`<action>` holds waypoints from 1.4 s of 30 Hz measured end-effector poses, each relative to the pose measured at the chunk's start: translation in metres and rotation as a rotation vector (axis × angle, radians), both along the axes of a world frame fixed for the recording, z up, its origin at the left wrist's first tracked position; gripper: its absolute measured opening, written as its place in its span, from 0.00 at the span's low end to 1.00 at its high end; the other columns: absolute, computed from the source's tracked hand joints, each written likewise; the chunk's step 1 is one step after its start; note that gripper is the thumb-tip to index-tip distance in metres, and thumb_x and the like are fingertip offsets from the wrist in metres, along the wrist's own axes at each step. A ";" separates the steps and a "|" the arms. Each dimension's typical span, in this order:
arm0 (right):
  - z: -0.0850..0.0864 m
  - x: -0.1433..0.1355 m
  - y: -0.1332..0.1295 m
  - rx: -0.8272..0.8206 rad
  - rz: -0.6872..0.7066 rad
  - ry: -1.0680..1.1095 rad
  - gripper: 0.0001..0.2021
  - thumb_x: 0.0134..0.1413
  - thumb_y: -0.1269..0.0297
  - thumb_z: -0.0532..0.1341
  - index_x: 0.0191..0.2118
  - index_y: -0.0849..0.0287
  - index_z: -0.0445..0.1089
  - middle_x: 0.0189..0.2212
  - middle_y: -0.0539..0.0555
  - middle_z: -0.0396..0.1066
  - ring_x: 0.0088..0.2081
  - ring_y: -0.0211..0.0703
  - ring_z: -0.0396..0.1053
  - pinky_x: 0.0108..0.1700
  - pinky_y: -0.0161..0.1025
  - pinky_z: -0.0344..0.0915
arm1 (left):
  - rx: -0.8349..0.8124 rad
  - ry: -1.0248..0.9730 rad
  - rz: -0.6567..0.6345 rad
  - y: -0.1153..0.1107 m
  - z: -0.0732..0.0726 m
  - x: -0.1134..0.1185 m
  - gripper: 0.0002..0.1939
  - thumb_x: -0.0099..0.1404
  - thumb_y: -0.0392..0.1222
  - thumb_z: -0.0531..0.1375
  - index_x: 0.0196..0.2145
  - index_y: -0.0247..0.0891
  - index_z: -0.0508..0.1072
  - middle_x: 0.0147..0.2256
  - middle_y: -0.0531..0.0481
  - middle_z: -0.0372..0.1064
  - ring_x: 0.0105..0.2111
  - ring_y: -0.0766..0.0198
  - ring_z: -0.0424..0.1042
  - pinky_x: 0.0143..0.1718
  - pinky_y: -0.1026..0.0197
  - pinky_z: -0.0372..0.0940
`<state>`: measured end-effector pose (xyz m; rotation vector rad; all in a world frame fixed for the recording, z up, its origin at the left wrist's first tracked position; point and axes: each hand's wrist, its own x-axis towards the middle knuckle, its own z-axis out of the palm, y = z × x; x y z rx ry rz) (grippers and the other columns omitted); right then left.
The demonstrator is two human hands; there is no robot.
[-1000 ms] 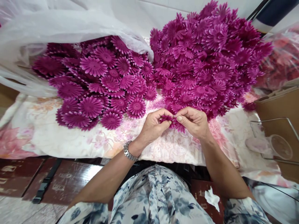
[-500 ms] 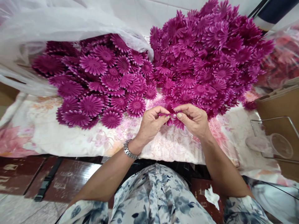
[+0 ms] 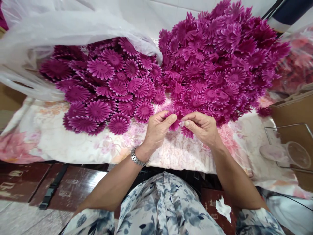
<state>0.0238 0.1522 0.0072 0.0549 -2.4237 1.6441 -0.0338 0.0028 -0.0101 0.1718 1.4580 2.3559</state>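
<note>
My left hand (image 3: 157, 129), a metal-banded watch (image 3: 137, 156) on its wrist, pinches a magenta artificial flower (image 3: 174, 126) between thumb and fingers. Close by on the right, my right hand (image 3: 204, 128) is closed in a pinch at that flower's edge; what sits between its fingertips is too small to make out. Under the right fingertips another flower head (image 3: 187, 132) shows, partly hidden. Loose flower heads (image 3: 97, 111) lie in a heap left of my hands. A taller pile of layered magenta flowers (image 3: 220, 71) rises behind my right hand.
A translucent plastic bag (image 3: 80, 27) opens over the left heap. Floral cloth (image 3: 117, 147) covers the work surface. At the right stand a cardboard box (image 3: 292, 114), a wire frame with a clear plastic cup (image 3: 297, 155), and bagged reddish flowers (image 3: 297, 62).
The left thumb has shifted up over the flower, which now faces more toward me. My fingertips have drawn slightly apart. The whole view has moved a little.
</note>
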 end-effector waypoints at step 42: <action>0.004 0.002 -0.012 0.185 -0.016 -0.046 0.05 0.49 0.69 0.57 0.24 0.59 0.66 0.15 0.43 0.59 0.17 0.28 0.53 0.21 0.29 0.51 | -0.089 0.061 0.029 -0.004 0.003 -0.002 0.06 0.46 0.31 0.59 0.16 0.36 0.67 0.19 0.56 0.58 0.23 0.70 0.55 0.26 0.65 0.52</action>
